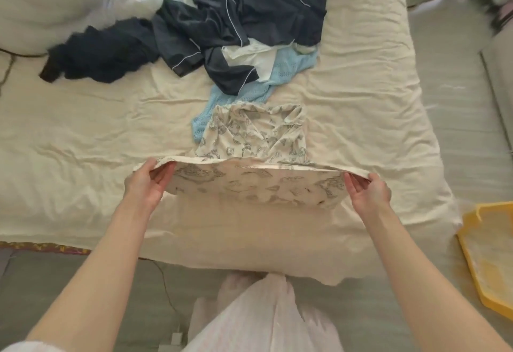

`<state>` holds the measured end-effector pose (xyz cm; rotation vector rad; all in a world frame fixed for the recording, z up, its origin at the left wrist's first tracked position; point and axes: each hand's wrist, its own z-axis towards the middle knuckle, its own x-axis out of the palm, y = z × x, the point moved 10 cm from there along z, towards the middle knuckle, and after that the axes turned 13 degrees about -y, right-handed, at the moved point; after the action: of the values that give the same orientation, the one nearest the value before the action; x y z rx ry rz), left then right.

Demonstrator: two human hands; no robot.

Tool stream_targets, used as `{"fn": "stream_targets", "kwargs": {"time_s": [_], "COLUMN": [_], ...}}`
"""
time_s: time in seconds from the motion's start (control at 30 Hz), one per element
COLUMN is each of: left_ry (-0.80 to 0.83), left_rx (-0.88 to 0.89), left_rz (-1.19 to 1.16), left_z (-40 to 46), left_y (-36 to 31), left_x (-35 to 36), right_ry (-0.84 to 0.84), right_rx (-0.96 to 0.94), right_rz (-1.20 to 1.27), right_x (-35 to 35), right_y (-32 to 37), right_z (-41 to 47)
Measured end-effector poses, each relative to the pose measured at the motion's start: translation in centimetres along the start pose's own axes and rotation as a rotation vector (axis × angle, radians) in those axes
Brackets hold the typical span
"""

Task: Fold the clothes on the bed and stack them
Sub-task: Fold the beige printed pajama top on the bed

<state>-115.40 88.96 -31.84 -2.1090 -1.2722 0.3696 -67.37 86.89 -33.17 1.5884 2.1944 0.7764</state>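
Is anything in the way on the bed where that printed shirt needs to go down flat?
Nothing visible blocks it. Both hands, left and right, already hold the printed garment by its near edge. The sheet under that edge is bare. The far end lies partly on the light blue knit.

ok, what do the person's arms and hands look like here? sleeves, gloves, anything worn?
Both forearms are bare up to the frame edge. The left hand and right hand wear no gloves, and no rings, watch or bracelets show. A bit of pale pink fabric sits at the bottom left corner by the left arm, possibly a sleeve edge. The person wears a pale pink garment.
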Motion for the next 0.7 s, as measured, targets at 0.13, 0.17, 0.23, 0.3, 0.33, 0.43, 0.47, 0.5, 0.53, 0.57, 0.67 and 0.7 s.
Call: {"fn": "stream_targets", "kwargs": {"time_s": [0.13,0.17,0.23,0.3,0.33,0.43,0.47,0.5,0.53,0.57,0.67,0.7], "left_ry": [0.088,0.115,0.186,0.248,0.258,0.090,-0.006,-0.121,-0.238,-0.338,-0.399,-0.366], "left_rx": [0.047,0.058,0.102,0.161,0.180,0.288,0.316,0.324,0.312,0.257,-0.074,-0.185], "left_rz": [0.048,0.073,0.179,0.399,0.505,0.750,0.809,0.848,0.863,0.857,0.696,0.618], "left_z": [4.0,5.3,8.2,10.8,12.0,14.9,15.4,15.8,15.9,15.9,15.3,15.1], "left_y": [-2.9,-3.2,-3.2,-1.8,-0.6,2.5,3.3,4.1,4.8,5.7,10.4,12.0], "left_x": [9.6,11.9,15.9,18.5,18.9,16.0,14.0,11.5,8.8,6.2,1.2,0.9], "right_ry": [0.028,0.039,0.106,0.173,0.178,0.051,0.031,0.004,-0.043,-0.102,-0.214,-0.236], "right_rx": [-0.054,-0.065,-0.083,-0.128,-0.175,-0.498,-0.588,-0.609,-0.552,-0.447,0.001,0.139], "right_rz": [0.033,0.039,0.019,-0.110,-0.223,-0.714,-0.840,-0.906,-0.909,-0.876,-0.721,-0.640], "right_x": [8.5,10.4,14.2,17.0,17.6,16.5,15.8,14.6,12.8,10.5,4.0,2.7], "right_y": [2.3,2.5,2.4,1.5,0.7,-2.1,-3.4,-5.1,-7.1,-9.1,-15.8,-17.4], "right_z": [2.7,3.8,5.9,7.9,8.5,9.2,8.8,8.7,8.8,9.0,8.8,8.6]}}
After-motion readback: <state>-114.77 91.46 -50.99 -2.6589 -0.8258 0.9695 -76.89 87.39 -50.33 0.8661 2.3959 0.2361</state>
